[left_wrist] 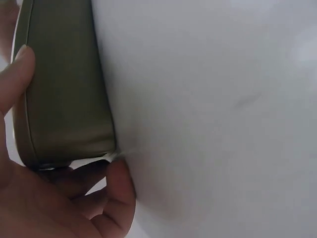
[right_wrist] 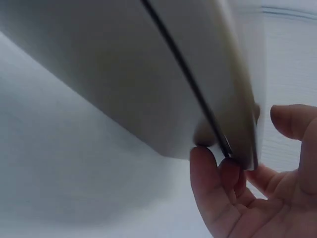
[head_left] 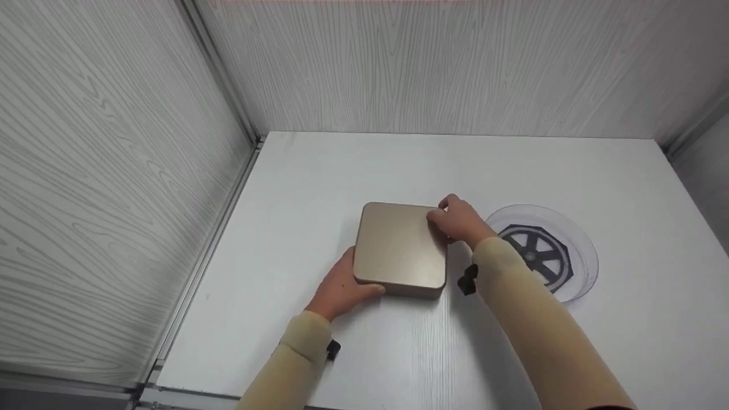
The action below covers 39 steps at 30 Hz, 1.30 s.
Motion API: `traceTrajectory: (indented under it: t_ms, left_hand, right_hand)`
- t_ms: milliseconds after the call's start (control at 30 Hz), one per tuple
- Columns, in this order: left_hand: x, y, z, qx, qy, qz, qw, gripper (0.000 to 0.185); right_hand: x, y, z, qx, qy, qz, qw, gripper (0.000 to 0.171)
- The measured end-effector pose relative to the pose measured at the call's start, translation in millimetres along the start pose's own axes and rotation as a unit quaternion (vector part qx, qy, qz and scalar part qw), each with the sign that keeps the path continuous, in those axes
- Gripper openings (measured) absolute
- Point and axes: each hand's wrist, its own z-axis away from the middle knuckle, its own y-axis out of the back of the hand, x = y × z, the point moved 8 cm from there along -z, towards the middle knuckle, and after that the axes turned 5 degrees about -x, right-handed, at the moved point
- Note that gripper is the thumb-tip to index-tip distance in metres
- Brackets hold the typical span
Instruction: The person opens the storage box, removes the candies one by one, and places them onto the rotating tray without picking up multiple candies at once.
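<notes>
A gold-coloured square metal tin (head_left: pixel 400 245) with rounded corners lies on the white table, its smooth lid facing up. My left hand (head_left: pixel 345 287) holds the near left corner. In the left wrist view the thumb (left_wrist: pixel 22 74) presses the tin's side wall (left_wrist: pixel 67 84) and the other fingers curl round the corner, close to the table. At the far right corner is my right hand (head_left: pixel 460 219). A dark seam (right_wrist: pixel 183 69) below the lid shows in the right wrist view, with the curled fingertips (right_wrist: pixel 203 161) against the corner there. That view shows the thumb slightly off the lid.
A clear round dish (head_left: pixel 586 256) stands to the right, partly behind my right forearm. Inside it lies a black octagonal frame with spokes (head_left: pixel 551 253). Wood-grain panels (head_left: pixel 364 68) enclose the white table (head_left: pixel 273 228) at the back and sides.
</notes>
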Motion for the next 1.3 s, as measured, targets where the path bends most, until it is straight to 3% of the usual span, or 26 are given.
traceTrajectory:
  t_ms: [233,500,600,833,1033,1300]
  left_hand:
    - [5.8,10.0,-2.8,-0.007,0.022,0.012,0.9997,0.098]
    - [27.4,23.7,-20.5,0.032,0.032,-0.075,0.9962,0.064]
    - [33.8,22.1,-26.9,0.036,0.028,-0.113,0.9926,0.057]
    - [48.5,18.7,-29.6,0.078,0.004,-0.206,0.9755,0.044]
    - [45.5,22.7,-27.1,0.076,0.018,-0.203,0.9761,0.044]
    - [31.5,43.9,-18.1,0.095,0.033,-0.204,0.9739,0.044]
  right_hand:
    - [16,-14,28,0.029,0.024,-0.046,0.998,0.071]
    - [26,-27,58,0.051,0.049,-0.046,0.996,0.072]
    - [25,-29,65,0.064,0.062,-0.023,0.996,0.068]
    - [10,-35,74,0.084,0.08,0.09,0.989,0.063]
    - [-12,-35,83,0.117,0.086,0.161,0.976,0.062]
    - [-42,-49,82,0.125,0.106,0.209,0.964,0.062]
